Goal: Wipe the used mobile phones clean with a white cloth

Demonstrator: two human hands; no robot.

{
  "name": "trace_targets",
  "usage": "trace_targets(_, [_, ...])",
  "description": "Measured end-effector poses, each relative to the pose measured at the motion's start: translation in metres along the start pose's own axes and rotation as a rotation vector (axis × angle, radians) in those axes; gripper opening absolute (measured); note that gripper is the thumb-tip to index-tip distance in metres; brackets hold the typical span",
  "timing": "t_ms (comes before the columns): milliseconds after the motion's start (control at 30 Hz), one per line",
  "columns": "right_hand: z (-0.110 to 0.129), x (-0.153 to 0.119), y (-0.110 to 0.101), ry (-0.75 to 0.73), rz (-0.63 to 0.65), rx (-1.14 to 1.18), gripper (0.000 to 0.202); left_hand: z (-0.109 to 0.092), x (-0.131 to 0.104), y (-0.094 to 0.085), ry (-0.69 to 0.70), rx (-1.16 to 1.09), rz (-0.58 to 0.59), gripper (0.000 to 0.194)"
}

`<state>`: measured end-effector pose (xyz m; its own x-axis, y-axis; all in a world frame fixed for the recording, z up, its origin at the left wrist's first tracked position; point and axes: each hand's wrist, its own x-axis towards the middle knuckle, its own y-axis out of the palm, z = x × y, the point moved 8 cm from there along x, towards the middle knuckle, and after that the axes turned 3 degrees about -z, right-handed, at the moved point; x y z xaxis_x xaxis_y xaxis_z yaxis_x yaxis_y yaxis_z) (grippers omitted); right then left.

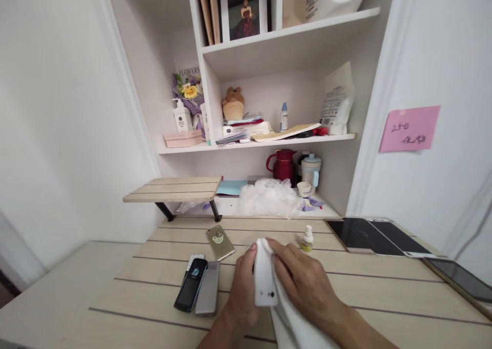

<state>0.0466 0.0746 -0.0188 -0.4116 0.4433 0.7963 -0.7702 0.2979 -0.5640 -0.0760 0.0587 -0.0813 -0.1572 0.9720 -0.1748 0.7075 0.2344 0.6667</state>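
My left hand [244, 282] grips a white phone [264, 292] along its left side, above the slatted table. A white cloth [292, 321] is bunched in my right hand [303, 277], whose fingers press it against the phone's far end and right side. The cloth trails down toward me past the phone. Its camera hole shows at the near end; the far end is covered by cloth and fingers. Just beyond my right hand stands a small spray bottle [307, 239] with a white cap.
Left of my hands lie a gold phone [220, 243], a black keypad phone [191, 285] and a grey slab [208, 287]. Several dark-screened phones [378, 237] line the right. A small raised shelf [175, 189], a plastic bag [271, 198] and a red jug [283, 165] stand behind.
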Motion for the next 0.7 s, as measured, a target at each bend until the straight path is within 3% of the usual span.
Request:
trace_targets(133, [-0.01,-0.001,-0.002,0.054,-0.027,-0.041,0.035,0.007,0.013,0.008,-0.022,-0.048,-0.034,0.027])
trace_targets(333, [0.033,-0.011,0.016,-0.132,0.188,0.029,0.033,0.003,0.018,0.006,-0.086,-0.122,-0.044,0.041])
trace_targets(533, [0.019,-0.01,0.015,-0.058,0.15,0.027,0.035,-0.005,0.022,-0.002,-0.061,-0.187,-0.094,0.037])
trace_targets(700, [0.049,-0.015,0.019,-0.203,0.262,0.079,0.033,-0.001,0.024,-0.005,-0.128,-0.211,-0.087,0.05])
